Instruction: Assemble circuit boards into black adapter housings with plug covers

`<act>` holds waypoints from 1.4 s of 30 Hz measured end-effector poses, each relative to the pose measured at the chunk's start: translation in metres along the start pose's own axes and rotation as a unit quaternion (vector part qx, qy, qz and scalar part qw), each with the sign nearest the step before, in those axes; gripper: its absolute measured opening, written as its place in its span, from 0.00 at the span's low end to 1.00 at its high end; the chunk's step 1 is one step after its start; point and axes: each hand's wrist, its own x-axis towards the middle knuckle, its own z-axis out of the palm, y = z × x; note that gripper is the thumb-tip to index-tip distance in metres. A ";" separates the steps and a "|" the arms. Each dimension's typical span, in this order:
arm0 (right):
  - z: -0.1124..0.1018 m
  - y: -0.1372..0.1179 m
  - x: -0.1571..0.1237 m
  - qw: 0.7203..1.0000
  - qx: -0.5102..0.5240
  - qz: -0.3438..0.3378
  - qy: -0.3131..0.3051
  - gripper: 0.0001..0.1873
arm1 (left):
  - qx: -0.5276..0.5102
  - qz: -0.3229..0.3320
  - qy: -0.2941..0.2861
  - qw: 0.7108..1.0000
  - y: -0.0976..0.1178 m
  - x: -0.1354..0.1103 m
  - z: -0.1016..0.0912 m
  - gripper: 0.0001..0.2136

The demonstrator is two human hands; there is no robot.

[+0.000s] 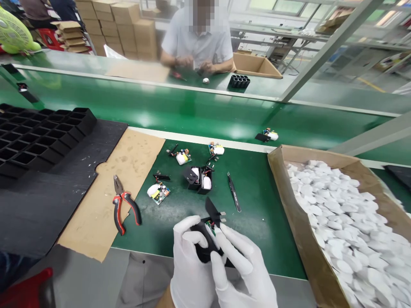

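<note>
Both my hands wear white gloves and grip one black charger housing (205, 250) with a small circuit board (210, 226) and metal prongs at its top. My left hand (189, 265) wraps the housing from the left. My right hand (244, 269) presses on it from the right, fingers at the board. On the green mat ahead lie loose circuit boards with white parts (158, 191), (182, 157), (217, 149), another open black housing (201, 179) and black tweezers (234, 191).
Red-handled pliers (123, 209) lie on cardboard at the left, beside a black cell tray (38, 137). A cardboard box (302, 222) of white plastic pieces stands at the right. A green conveyor belt (192, 111) runs across; a person works beyond it.
</note>
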 end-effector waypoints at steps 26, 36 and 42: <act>0.000 0.029 -0.003 0.928 0.118 0.323 0.142 0.17 | 0.084 0.142 0.019 0.986 -0.039 0.029 -0.035 0.04; -0.009 0.047 -0.018 0.958 -0.285 -0.011 0.038 0.16 | 0.114 0.135 -0.005 0.984 -0.047 0.025 -0.036 0.05; -0.022 0.049 -0.006 0.939 -0.340 -0.044 -0.009 0.21 | 0.116 0.138 0.005 0.984 -0.051 0.023 -0.033 0.05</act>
